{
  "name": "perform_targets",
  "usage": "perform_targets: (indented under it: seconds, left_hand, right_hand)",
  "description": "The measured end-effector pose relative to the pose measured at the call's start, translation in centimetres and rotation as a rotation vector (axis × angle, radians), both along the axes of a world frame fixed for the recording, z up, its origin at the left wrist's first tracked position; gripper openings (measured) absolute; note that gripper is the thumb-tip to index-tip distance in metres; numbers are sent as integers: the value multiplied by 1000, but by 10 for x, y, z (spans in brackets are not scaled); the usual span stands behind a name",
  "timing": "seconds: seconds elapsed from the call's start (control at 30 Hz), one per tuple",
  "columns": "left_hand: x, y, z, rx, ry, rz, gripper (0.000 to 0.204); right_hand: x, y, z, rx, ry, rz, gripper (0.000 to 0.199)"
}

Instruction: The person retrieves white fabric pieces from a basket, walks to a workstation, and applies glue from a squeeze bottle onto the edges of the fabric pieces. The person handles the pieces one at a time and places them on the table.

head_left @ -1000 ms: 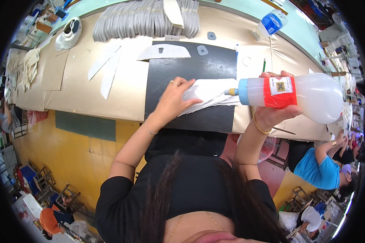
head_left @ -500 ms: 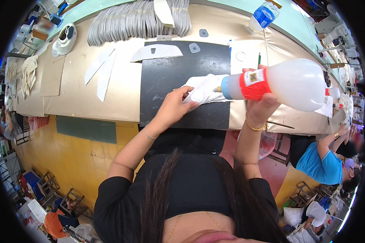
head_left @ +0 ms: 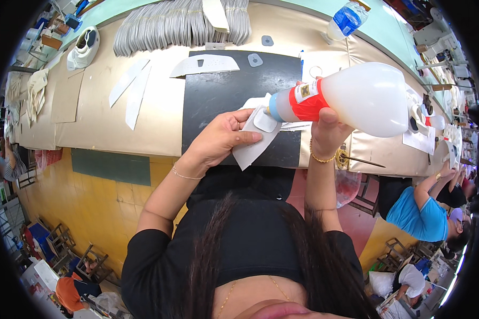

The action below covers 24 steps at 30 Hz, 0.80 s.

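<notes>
Right hand (head_left: 329,126) is wrapped around the neck of a big white squeeze bottle (head_left: 356,98) with a red label band, tipped on its side, blue nozzle pointing toward the person's left. Nozzle tip sits right at a small grey patch (head_left: 264,121) lying on a white cut piece (head_left: 253,139). Left hand (head_left: 221,139) pinches that white piece, thumb on top, fingers curled under; the piece is lifted, its lower corner hanging past the table's near edge. Underneath is a black mat (head_left: 229,95) on the tan table (head_left: 159,127); the mat reaches the near edge. Bare mat lies open behind the hands; a white curved piece (head_left: 205,65) and two small grey patches sit near its far edge. Left of the mat, two white strips (head_left: 130,90) on open tan surface. A fanned stack of grey pieces (head_left: 181,24) runs along the far side. A water bottle (head_left: 346,20) stands far right. Right of the squeeze bottle the table is crowded with small parts. Another person in blue (head_left: 418,212) sits well off to the right.
</notes>
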State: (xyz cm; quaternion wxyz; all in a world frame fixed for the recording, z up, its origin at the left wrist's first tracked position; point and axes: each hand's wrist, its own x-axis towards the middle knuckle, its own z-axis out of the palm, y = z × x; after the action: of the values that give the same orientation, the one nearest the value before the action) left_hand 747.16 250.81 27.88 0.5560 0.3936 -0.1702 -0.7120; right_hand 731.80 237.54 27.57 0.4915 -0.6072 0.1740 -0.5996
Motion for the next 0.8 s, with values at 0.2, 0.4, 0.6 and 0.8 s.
perform_targets:
  seconds: [0.2,0.4,0.6,0.8]
  left_hand:
    - [-3,2,6,-5,55,6,52]
    - [0,0,14,-57,83,2,54]
    - [-1,1,18,-36,104,24,54]
    - [-2,2,20,-69,168,54,54]
  right_hand:
    - [-1,-4,13,-71,76,-14,49]
    - [9,4,21,-39,-20,22,49]
    - [12,0,19,14,0,45,47]
    - [14,0,31,8,20,136,45]
